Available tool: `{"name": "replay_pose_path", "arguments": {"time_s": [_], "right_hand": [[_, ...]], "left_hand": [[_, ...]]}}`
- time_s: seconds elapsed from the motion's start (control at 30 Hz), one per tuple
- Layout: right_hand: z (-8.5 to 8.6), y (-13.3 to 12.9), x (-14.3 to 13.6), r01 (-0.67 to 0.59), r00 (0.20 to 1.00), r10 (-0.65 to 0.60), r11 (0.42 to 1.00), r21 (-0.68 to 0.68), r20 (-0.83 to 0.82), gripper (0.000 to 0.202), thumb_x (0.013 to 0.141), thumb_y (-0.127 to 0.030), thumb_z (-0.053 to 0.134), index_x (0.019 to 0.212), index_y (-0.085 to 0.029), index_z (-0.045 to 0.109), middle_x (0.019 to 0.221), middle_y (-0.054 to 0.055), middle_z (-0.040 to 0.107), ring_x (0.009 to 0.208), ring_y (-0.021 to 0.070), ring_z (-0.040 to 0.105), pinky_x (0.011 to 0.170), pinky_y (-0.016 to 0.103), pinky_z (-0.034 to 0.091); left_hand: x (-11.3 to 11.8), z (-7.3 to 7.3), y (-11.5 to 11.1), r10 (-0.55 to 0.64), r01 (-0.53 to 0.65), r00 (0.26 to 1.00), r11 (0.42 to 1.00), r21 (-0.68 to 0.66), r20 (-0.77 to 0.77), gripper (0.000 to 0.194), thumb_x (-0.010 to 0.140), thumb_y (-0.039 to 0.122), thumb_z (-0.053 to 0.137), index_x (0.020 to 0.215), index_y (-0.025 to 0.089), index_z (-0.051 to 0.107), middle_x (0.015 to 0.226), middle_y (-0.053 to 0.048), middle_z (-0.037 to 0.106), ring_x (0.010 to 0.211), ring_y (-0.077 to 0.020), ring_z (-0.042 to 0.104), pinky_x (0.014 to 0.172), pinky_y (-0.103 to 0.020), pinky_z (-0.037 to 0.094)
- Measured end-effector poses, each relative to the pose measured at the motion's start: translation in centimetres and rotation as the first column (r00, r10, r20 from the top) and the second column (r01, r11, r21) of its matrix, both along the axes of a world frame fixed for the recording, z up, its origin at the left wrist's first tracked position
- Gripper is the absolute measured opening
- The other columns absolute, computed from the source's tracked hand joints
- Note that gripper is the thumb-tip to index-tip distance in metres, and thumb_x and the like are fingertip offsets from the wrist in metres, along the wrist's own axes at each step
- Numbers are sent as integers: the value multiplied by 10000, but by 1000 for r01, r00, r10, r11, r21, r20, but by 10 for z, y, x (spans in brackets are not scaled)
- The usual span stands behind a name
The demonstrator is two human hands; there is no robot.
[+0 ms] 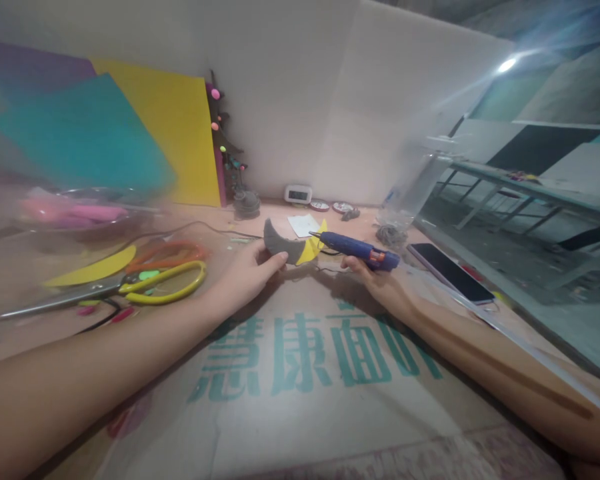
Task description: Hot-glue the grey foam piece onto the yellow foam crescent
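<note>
Between thumb and fingers, my left hand (257, 270) grips a crescent-shaped piece (285, 248), its left part covered in dark grey and its right part bare yellow. My right hand (367, 273) is closed around a dark blue glue gun (357, 248) with a small orange-red part on its side. The gun's nozzle points left, close to the yellow end of the crescent; whether it touches cannot be made out. Behind them lies a small white card (304, 225).
Left: yellow-handled scissors (163, 283), a yellow crescent cutout (97, 267) and a clear container with pink items (80, 208). Right: a phone (450, 272), a ball of grey yarn (391, 235) and a long clear strip (540, 350). A small digital clock (299, 195) stands at the back wall.
</note>
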State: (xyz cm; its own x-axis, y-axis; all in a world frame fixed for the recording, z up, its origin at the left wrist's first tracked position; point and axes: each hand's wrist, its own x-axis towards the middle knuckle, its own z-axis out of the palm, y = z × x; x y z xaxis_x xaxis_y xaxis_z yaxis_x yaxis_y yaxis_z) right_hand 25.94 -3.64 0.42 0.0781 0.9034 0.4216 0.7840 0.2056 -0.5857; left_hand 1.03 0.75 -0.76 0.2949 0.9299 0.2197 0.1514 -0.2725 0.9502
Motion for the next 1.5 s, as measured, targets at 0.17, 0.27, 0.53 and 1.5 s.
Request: {"name": "replay_pose_path", "arguments": {"time_s": [0.17,0.27,0.53,1.5], "right_hand": [[-2,-1,1,-42,999,41,998,39,31,363,868,-570,532,920,-244,683,885,31,693,870,241,661,876,398,530],[-3,0,-2,-76,996,78,995,61,-35,405,844,-609,536,951,-242,672,875,34,687,846,244,659,869,407,529],[8,-8,-9,-65,998,65,998,16,-15,349,839,-559,566,976,-259,681,834,32,693,811,253,666,807,396,551],[42,89,19,21,1000,-20,992,-126,10,356,840,-489,613,924,-163,729,901,95,757,759,202,668,635,287,483]], "left_hand": [[3,-1,0,-5,18,992,994,-105,129,261,806,409,634,734,177,540,634,30,549,550,-107,484,554,-235,407],[3,-4,2,-19,38,986,992,-117,163,288,810,431,645,749,170,539,633,32,540,551,-101,476,550,-229,408],[1,-11,8,-22,43,984,992,-121,176,305,811,454,655,776,170,551,645,29,566,558,-101,494,553,-229,425],[2,-1,1,-54,50,996,997,-54,-65,207,826,367,565,825,162,585,651,33,559,605,-131,483,572,-254,367]]}}
